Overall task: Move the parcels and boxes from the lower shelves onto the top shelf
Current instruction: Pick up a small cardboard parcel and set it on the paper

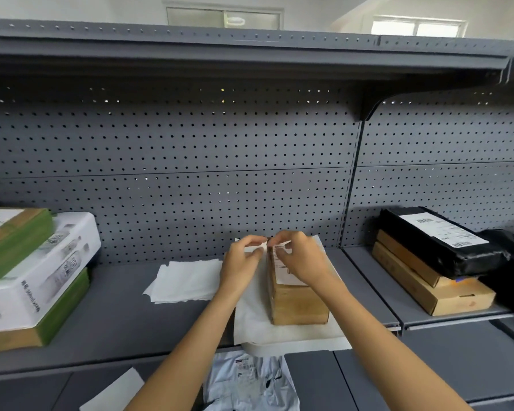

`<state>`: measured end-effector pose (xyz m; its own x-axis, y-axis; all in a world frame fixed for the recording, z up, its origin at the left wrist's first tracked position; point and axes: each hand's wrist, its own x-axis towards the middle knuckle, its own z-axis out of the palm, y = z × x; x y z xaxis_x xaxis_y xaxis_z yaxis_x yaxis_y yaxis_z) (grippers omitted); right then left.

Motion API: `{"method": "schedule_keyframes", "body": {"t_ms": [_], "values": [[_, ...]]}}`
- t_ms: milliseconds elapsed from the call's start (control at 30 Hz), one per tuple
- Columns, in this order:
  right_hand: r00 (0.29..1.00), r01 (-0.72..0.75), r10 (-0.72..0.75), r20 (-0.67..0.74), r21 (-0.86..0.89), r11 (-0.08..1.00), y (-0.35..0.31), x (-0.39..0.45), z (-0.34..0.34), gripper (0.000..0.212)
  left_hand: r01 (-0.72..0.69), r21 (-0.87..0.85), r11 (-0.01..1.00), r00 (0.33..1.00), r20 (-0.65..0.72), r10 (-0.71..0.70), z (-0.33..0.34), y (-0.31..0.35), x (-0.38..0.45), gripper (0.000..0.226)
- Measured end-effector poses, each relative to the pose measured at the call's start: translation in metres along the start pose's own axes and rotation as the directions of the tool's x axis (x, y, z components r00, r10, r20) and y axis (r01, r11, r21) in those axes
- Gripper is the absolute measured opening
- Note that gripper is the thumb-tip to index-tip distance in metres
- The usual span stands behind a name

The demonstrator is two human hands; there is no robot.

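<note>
Left hand (pixel 240 262) and right hand (pixel 301 259): fingers pinched together on the label edge atop the brown box (pixel 297 298). Box sits directly beneath them on white sheets (pixel 279 330), middle shelf (pixel 116 327).

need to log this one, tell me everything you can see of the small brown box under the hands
The small brown cardboard box lies flat, closed, on white paper sheets on the middle shelf, its end facing the camera. A white barcode label covers its top. The left hand and right hand pinch at the label's far edge.
</note>
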<state>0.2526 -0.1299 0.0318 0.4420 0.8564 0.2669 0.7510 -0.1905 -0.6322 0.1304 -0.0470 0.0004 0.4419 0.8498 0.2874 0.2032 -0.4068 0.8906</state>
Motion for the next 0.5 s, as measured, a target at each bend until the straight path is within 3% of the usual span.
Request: {"method": "schedule_keyframes", "body": {"t_ms": [200, 500], "values": [[0.978, 0.154, -0.106, -0.181, 0.277, 0.949, -0.054, -0.003, 0.020, 0.026, -0.146, -0.075, 0.987, 0.963, -0.240, 0.124, -0.067, 0.014, -0.024, 0.028], [0.964, 0.254, -0.265, -0.033, 0.414, 0.874, -0.136, -0.013, 0.078, 0.021, -0.139, -0.011, 0.990, 0.927, -0.353, 0.126, -0.173, -0.006, -0.051, 0.020]]}}
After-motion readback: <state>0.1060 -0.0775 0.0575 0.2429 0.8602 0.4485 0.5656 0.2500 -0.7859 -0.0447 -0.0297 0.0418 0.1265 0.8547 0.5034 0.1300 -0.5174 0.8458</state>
